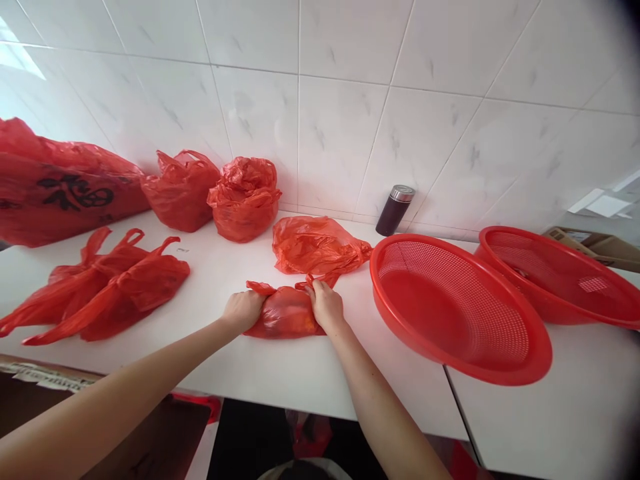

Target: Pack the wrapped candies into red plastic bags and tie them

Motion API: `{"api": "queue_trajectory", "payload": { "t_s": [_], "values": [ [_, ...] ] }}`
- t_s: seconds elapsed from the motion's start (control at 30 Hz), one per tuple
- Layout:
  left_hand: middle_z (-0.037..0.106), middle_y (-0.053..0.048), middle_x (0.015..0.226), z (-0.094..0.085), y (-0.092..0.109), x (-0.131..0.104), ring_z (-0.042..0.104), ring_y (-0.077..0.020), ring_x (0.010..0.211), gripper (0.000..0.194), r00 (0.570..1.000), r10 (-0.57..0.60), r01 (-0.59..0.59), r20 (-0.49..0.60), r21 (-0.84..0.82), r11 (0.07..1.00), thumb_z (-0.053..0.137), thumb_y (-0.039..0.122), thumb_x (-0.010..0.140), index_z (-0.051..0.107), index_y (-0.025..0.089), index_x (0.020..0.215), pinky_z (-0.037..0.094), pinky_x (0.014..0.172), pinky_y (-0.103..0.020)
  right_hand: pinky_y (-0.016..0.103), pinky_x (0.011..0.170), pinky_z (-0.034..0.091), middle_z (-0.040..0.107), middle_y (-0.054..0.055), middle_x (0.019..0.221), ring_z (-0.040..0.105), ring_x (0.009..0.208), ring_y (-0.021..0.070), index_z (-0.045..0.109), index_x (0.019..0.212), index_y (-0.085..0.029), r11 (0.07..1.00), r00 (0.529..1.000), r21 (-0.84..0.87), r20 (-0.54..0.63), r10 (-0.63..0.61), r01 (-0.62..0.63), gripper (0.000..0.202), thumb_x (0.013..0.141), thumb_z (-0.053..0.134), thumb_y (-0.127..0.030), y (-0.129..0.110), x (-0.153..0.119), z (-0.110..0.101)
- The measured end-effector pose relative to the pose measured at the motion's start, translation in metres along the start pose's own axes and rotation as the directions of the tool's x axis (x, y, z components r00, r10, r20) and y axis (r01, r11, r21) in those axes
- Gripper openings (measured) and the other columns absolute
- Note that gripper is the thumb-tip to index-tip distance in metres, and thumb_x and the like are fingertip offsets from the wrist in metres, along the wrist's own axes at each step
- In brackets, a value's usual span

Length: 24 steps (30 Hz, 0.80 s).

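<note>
A filled red plastic bag (287, 313) rests on the white table (240, 377) in front of me, pulled taut and shiny; something orange shows faintly through it. My left hand (245, 310) is closed on the bag's left end, with a bit of film sticking up above the fingers. At the other end my right hand (326, 305) grips the gathered plastic between thumb and fingers. Just behind lies a crumpled red plastic bag (317, 245), its twisted end pointing right. What exactly is inside the bag between my hands cannot be made out.
Two red plastic colanders (450, 307) stand at the right, near a dark thermos (395, 210) by the tiled wall. Tied red bags (125, 287) lie at the left. More full red bags (245, 200) line the wall. A cardboard box (595, 247) sits far right.
</note>
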<state>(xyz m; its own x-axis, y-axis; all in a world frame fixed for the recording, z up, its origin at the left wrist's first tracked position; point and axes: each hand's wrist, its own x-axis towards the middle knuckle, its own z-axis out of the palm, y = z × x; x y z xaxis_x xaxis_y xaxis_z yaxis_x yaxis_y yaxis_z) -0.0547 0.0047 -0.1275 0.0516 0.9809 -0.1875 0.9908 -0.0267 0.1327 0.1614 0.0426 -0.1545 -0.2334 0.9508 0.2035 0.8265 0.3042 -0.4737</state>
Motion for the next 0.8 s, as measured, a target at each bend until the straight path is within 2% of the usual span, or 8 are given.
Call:
{"api": "queue_trajectory", "payload": {
  "t_s": [0.13,0.27,0.4,0.5,0.6,0.7,0.8],
  "values": [
    [0.066,-0.006,0.101,0.004,-0.001,0.003,0.065,-0.0179,0.087,0.028,1.0,-0.015,0.015,0.006,0.051,0.999,0.057,0.037,0.093,0.062,0.015,0.11,0.054,0.08,-0.039,0.026,0.062,0.036,0.069,0.007,0.101,0.064,0.075,0.0178,0.063,0.104,-0.021,0.998,1.0,-0.062,-0.003,0.014,-0.014,0.028,0.1,0.041,-0.038,-0.001,-0.001,0.003],
    [0.065,-0.008,0.108,0.006,-0.002,0.002,0.063,-0.0196,0.095,0.025,0.998,0.004,-0.002,-0.063,0.031,1.0,0.056,0.034,0.093,0.063,0.015,0.108,0.052,0.085,-0.041,0.026,0.062,0.036,0.068,0.007,0.1,0.063,0.074,0.0174,0.064,0.102,-0.021,0.998,1.0,-0.066,-0.018,0.019,-0.021,0.028,0.1,0.042,-0.038,-0.002,-0.003,0.003],
    [0.067,-0.009,0.104,0.004,-0.002,-0.002,0.061,-0.0239,0.1,0.024,0.992,0.005,-0.015,-0.129,-0.075,0.997,0.045,0.029,0.096,0.066,0.019,0.102,0.047,0.086,-0.041,0.027,0.063,0.038,0.067,0.008,0.1,0.062,0.076,0.0186,0.064,0.1,-0.02,1.0,0.999,-0.011,-0.041,0.014,-0.014,0.029,0.101,0.041,-0.037,0.001,-0.003,0.005],
    [0.07,-0.009,0.101,-0.001,-0.001,-0.004,0.063,-0.0291,0.099,0.036,0.989,-0.031,0.001,-0.143,-0.211,0.977,0.04,0.045,0.094,0.068,0.025,0.104,0.047,0.083,-0.04,0.029,0.067,0.041,0.066,0.011,0.099,0.062,0.081,0.0219,0.063,0.101,-0.018,0.997,0.997,0.08,-0.076,0.0,0.006,0.029,0.101,0.038,-0.032,0.005,-0.004,0.007],
    [0.073,-0.01,0.101,-0.012,0.002,-0.003,0.066,-0.0322,0.099,0.057,0.989,-0.087,0.033,-0.121,-0.392,0.919,0.034,0.063,0.09,0.071,0.024,0.108,0.048,0.084,-0.042,0.033,0.078,0.044,0.066,0.013,0.102,0.061,0.094,0.0251,0.064,0.103,-0.018,0.975,0.991,0.214,-0.132,-0.03,0.058,0.029,0.099,0.037,-0.029,0.005,-0.007,0.003],
    [0.067,-0.006,0.126,-0.025,0.01,-0.007,0.059,-0.0273,0.119,0.061,0.991,-0.063,-0.018,-0.117,-0.585,0.811,0.03,0.065,0.091,0.063,0.028,0.126,0.045,0.099,-0.037,0.035,0.092,0.043,0.066,0.012,0.11,0.058,0.107,0.0248,0.064,0.107,-0.022,0.913,0.98,0.384,-0.184,-0.071,0.138,0.028,0.098,0.041,-0.034,-0.003,-0.013,-0.006],
    [0.061,-0.005,0.136,-0.036,0.021,-0.021,0.055,-0.0246,0.126,0.065,0.991,-0.045,-0.06,-0.127,-0.718,0.694,0.025,0.065,0.093,0.059,0.027,0.132,0.044,0.103,-0.034,0.032,0.089,0.047,0.068,0.009,0.105,0.062,0.101,0.0209,0.063,0.102,-0.023,0.814,0.976,0.554,-0.206,-0.069,0.175,0.036,0.1,0.032,-0.042,-0.013,-0.02,-0.018]
  ]
}}
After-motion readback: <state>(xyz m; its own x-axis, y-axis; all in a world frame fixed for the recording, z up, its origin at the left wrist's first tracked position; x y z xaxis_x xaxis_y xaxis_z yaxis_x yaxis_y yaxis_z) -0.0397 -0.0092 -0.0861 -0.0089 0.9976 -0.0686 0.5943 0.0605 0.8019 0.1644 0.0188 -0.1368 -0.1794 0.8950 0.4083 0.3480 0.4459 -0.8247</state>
